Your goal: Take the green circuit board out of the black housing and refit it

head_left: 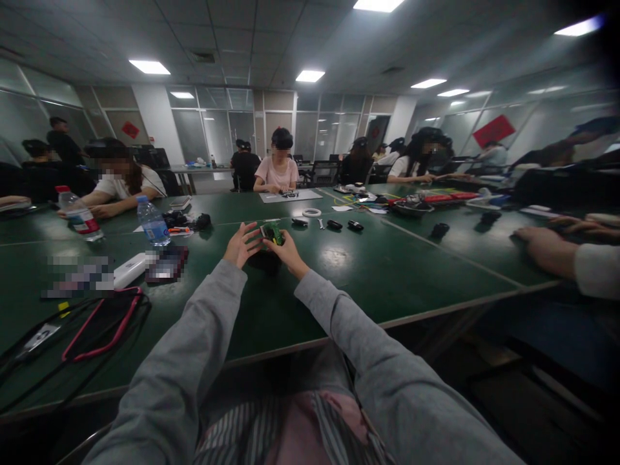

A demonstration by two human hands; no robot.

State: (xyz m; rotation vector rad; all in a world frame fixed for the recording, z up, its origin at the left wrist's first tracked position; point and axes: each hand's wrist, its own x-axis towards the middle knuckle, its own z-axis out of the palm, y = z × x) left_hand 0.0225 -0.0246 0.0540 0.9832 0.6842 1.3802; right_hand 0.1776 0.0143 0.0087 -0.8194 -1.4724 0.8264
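Note:
My right hand (289,252) is closed around a small green object (274,233) with a bit of yellow on it, possibly a circuit board; its exact kind is too small to tell. Close on its left side is my left hand (239,246), its fingers stretched out and apart, the tips near or touching the object's edge. Both hands are raised over the green table (310,284). Beyond them lie a white ring (311,212), a small wrench (320,224) and several small black pieces, among them one black piece (334,225).
To the left stand two water bottles, one red-capped (81,216) and one blue-capped (154,223). Nearer lie a phone (166,265), a white bar-shaped thing (133,269) and a pink-edged black pouch (104,326). A co-worker's hand (547,248) rests at right. Others sit around the table.

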